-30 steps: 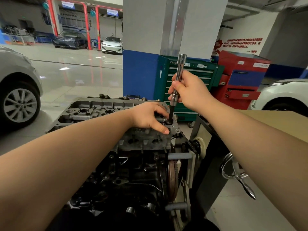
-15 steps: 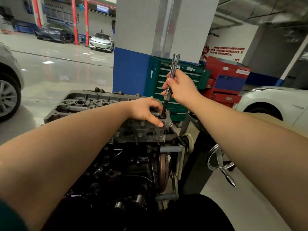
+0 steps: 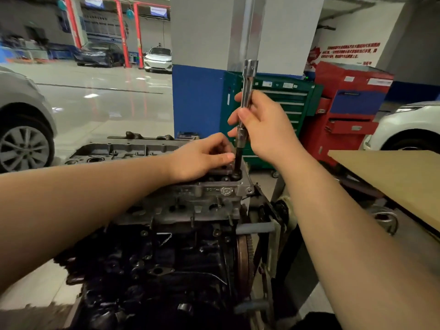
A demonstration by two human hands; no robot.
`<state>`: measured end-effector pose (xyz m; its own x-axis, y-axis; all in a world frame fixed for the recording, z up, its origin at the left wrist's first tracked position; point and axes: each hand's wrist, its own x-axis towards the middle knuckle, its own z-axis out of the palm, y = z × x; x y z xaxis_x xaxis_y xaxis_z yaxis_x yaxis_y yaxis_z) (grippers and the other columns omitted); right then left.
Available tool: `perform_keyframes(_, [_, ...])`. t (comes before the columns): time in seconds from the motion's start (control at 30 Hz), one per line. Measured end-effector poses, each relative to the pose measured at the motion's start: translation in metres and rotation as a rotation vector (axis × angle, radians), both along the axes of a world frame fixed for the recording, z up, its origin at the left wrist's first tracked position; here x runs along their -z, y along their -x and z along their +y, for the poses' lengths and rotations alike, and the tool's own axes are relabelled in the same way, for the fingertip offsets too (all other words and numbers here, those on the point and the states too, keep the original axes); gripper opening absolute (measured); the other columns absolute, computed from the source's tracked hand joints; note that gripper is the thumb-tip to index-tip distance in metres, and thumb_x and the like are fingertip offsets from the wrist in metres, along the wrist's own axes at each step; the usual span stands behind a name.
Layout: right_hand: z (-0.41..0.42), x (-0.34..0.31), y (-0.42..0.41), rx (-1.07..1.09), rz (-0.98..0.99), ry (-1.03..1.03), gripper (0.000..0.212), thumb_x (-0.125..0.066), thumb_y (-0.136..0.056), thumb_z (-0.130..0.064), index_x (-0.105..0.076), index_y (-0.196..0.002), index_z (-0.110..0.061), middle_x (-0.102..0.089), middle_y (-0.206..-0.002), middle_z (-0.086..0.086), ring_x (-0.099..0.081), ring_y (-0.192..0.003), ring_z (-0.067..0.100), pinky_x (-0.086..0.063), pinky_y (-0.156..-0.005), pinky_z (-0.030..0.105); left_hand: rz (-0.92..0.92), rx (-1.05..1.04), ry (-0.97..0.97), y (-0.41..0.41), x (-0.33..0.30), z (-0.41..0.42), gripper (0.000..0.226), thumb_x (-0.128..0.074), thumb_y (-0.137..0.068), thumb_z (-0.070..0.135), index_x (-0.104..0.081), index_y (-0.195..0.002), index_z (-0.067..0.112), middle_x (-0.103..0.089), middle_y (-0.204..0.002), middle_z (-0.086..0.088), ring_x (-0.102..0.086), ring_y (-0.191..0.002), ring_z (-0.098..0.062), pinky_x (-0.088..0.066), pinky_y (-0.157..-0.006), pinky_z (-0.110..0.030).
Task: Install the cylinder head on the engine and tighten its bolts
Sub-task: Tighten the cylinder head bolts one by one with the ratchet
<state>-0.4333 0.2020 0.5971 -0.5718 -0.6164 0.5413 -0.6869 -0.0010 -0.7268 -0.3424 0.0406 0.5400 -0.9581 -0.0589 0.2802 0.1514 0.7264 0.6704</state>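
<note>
Garage floor and tool chests behind, the cylinder head (image 3: 190,198) sits on the engine (image 3: 154,270) below you. Your right hand (image 3: 264,129) grips the extension bar (image 3: 246,91) standing near-vertical over the corner bolt hole; your left hand (image 3: 202,158), fingers curled, steadies its socket end (image 3: 238,163).

Grey cylinder head (image 3: 190,201) (seated) atop engine (image 3: 154,270)

Workshop interior: glossy pale floor (image 3: 100,101) reflecting overhead light; grey pillar (image 3: 245,29) with blue base, centre; green tool cabinet (image 3: 281,101) and red tool cabinet (image 3: 352,108) — right; red lift posts (image 3: 137,32), upper left.
</note>
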Motion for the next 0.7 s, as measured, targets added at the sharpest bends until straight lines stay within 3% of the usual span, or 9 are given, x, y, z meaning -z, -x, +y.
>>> perform_keyframes(0.1, [-0.002, 0.005, 0.009, -0.038, 0.027, 0.049, 0.023, -0.050, -0.108, -0.016, -0.057, -0.126, -0.028, -0.074, -0.095, -0.002, -0.075, -0.080, 0.013, -0.059, -0.073, 0.027, 0.048, 0.021, -0.036, 0.010, -0.014, -0.007, 0.022, -0.068, -0.099, 0.045, -0.075, -0.097, 0.025, -0.070, -0.096, -0.006, -0.066, -0.094, -0.024, -0.050, -0.091, -0.044])
perform_keyframes(0.17, [-0.003, 0.009, 0.013, -0.049, 0.006, 0.118, 0.023, -0.057, -0.105, -0.016, -0.061, -0.122, -0.030, -0.075, -0.094, -0.006, -0.075, -0.084, 0.009, -0.060, -0.076, 0.026, 0.054, 0.104, -0.053, 0.021, -0.028, -0.012, 0.047, -0.070, -0.093, 0.050, -0.076, -0.092, 0.003, -0.063, -0.097, -0.025, -0.060, -0.094, -0.043, -0.049, -0.093, -0.050])
perform_keyframes(0.2, [-0.003, 0.012, 0.014, -0.050, -0.006, 0.161, 0.022, -0.061, -0.102, -0.016, -0.063, -0.119, -0.029, -0.076, -0.093, -0.007, -0.074, -0.086, 0.008, -0.061, -0.078, 0.028, 0.052, 0.145, -0.074, 0.028, -0.032, -0.015, 0.056, -0.073, -0.090, 0.049, -0.073, -0.088, -0.007, -0.061, -0.095, -0.028, -0.059, -0.091, -0.044, -0.050, -0.092, -0.049])
perform_keyframes(0.3, [-0.003, 0.015, 0.018, -0.039, 0.033, 0.218, 0.018, -0.071, -0.096, -0.022, -0.066, -0.113, -0.026, -0.076, -0.088, -0.009, -0.075, -0.085, 0.009, -0.062, -0.080, 0.036, 0.042, 0.236, -0.085, 0.044, -0.034, -0.016, 0.047, -0.080, -0.084, 0.039, -0.076, -0.089, -0.008, -0.070, -0.084, -0.024, -0.065, -0.081, -0.038, -0.055, -0.087, -0.050])
perform_keyframes(0.4, [-0.003, 0.016, 0.021, -0.010, 0.067, 0.206, 0.023, -0.079, -0.090, -0.033, -0.065, -0.107, -0.026, -0.073, -0.080, -0.005, -0.070, -0.072, 0.007, -0.059, -0.069, 0.032, 0.062, 0.289, -0.175, 0.052, -0.024, -0.018, 0.046, -0.085, -0.082, 0.033, -0.076, -0.100, -0.008, -0.072, -0.096, -0.033, -0.066, -0.094, -0.056, -0.049, -0.096, -0.070])
perform_keyframes(0.5, [-0.005, 0.017, 0.022, 0.023, 0.068, 0.207, 0.029, -0.079, -0.089, -0.039, -0.063, -0.101, -0.020, -0.065, -0.082, 0.010, -0.063, -0.072, 0.023, -0.057, -0.067, 0.042, 0.106, 0.286, -0.165, 0.053, -0.018, -0.019, 0.046, -0.083, -0.082, 0.032, -0.075, -0.103, -0.008, -0.075, -0.099, -0.027, -0.069, -0.096, -0.052, -0.051, -0.095, -0.067])
perform_keyframes(0.57, [-0.003, 0.011, 0.022, -0.042, 0.043, 0.167, 0.020, -0.067, -0.099, -0.040, -0.065, -0.106, -0.021, -0.067, -0.089, 0.013, -0.066, -0.081, 0.025, -0.057, -0.071, 0.036, 0.073, 0.302, -0.186, 0.053, -0.015, -0.017, 0.046, -0.079, -0.086, 0.031, -0.073, -0.101, -0.012, -0.071, -0.095, -0.035, -0.068, -0.089, -0.051, -0.051, -0.091, -0.069])
perform_keyframes(0.63, [0.004, 0.004, 0.022, -0.189, -0.047, 0.167, 0.011, -0.057, -0.106, -0.030, -0.063, -0.114, -0.025, -0.072, -0.097, 0.010, -0.070, -0.088, 0.020, -0.056, -0.073, 0.022, 0.027, 0.330, -0.227, 0.049, -0.013, -0.017, 0.042, -0.074, -0.088, 0.027, -0.073, -0.103, -0.013, -0.068, -0.098, -0.039, -0.067, -0.087, -0.042, -0.052, -0.091, -0.065])
perform_keyframes(0.7, [0.012, 0.000, 0.023, -0.293, -0.075, 0.138, 0.024, -0.055, -0.101, -0.013, -0.060, -0.114, -0.032, -0.074, -0.105, 0.004, -0.073, -0.092, 0.017, -0.061, -0.081, 0.029, 0.003, 0.333, -0.315, 0.048, -0.010, -0.021, 0.033, -0.071, -0.089, 0.023, -0.078, -0.107, -0.004, -0.074, -0.103, -0.031, -0.069, -0.096, -0.035, -0.054, -0.096, -0.054])
